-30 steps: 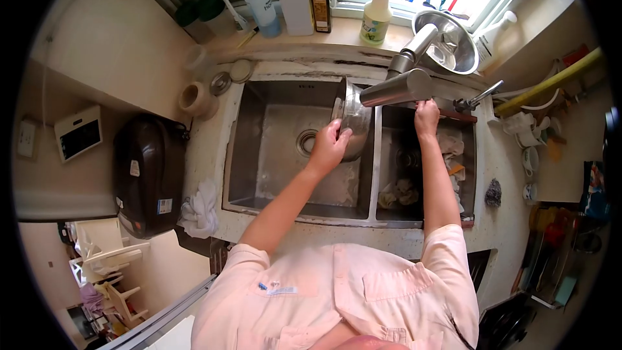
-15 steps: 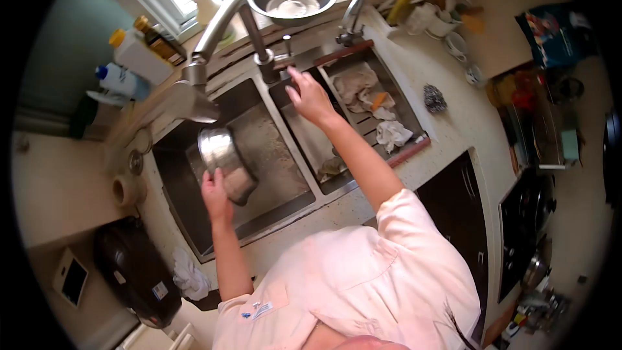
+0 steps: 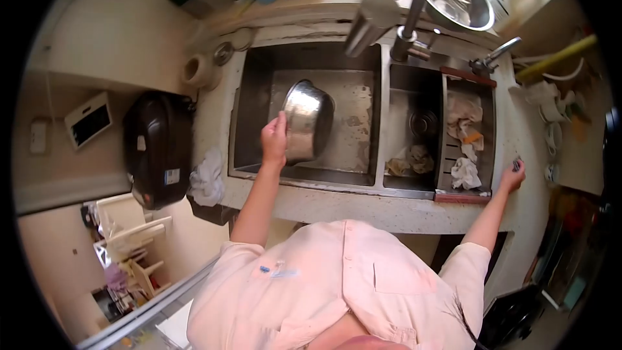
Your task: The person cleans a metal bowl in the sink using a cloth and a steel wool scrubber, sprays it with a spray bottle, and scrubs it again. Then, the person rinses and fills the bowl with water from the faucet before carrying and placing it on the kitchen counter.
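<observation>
My left hand (image 3: 274, 141) grips the rim of a shiny metal bowl (image 3: 312, 116). The bowl is tilted onto its side within the large left basin (image 3: 353, 162) of the steel sink. Far to the right, my right hand (image 3: 513, 177) is closed around a small grey steel wool scrubber (image 3: 516, 165) at the counter; only a bit of it shows past the fingers. The sink faucet (image 3: 376, 19) with its thick spout stands behind the basins, nearer to the bowl than to my right hand.
Crumpled cloths (image 3: 465, 174) lie in the slotted tray right of the narrow middle basin. Another steel bowl (image 3: 483, 16) sits on the back ledge, beside a smaller tap (image 3: 495, 58). A dark brown bin-like appliance (image 3: 159, 149) and a white cloth (image 3: 207, 178) are at left.
My right hand has gone from near the faucet to the right counter and taken hold of the steel wool. The left hand still holds the bowl. The view has turned.
</observation>
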